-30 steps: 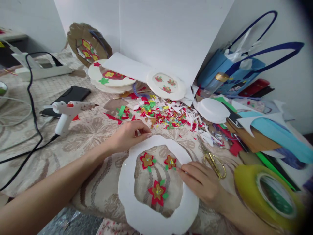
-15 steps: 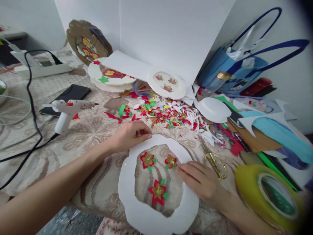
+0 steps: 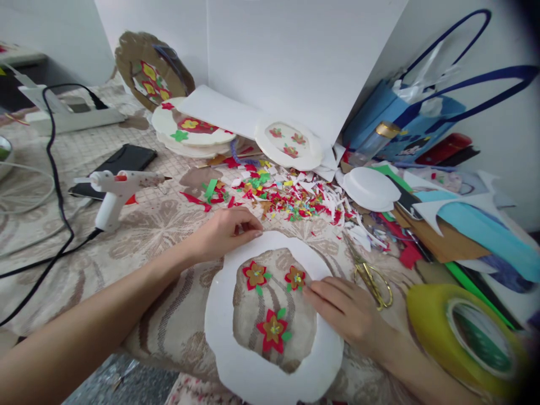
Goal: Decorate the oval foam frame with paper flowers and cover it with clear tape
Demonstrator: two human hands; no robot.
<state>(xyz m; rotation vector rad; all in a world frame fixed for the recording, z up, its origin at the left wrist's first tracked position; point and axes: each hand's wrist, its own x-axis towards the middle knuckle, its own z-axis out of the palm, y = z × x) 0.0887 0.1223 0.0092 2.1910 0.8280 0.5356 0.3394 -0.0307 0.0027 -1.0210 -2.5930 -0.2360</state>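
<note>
In front of me lies a white wavy-edged paper frame (image 3: 236, 360) around a see-through middle. Three red and brown paper flowers (image 3: 272, 331) with green leaves are stuck on that middle. My left hand (image 3: 231, 229) pinches the frame's upper left edge between thumb and fingertips. On the right side, my right hand (image 3: 343, 306) lies over the rim, its fingers together and the tips at the inner edge near the upper right flower; its thumb is hidden. Gold-handled scissors (image 3: 373, 280) lie just beyond my right hand.
Paper scraps (image 3: 295, 194) spread behind the frame. A white glue gun (image 3: 113, 197) with a black cord and a dark phone (image 3: 113, 169) are left. A tape roll (image 3: 430, 320), white discs (image 3: 369, 188) and a blue bag (image 3: 379, 109) stand right. Finished flower discs (image 3: 289, 143) sit behind.
Both hands keep their places on the frame. The view has shifted very slightly; nothing else visibly moves.
</note>
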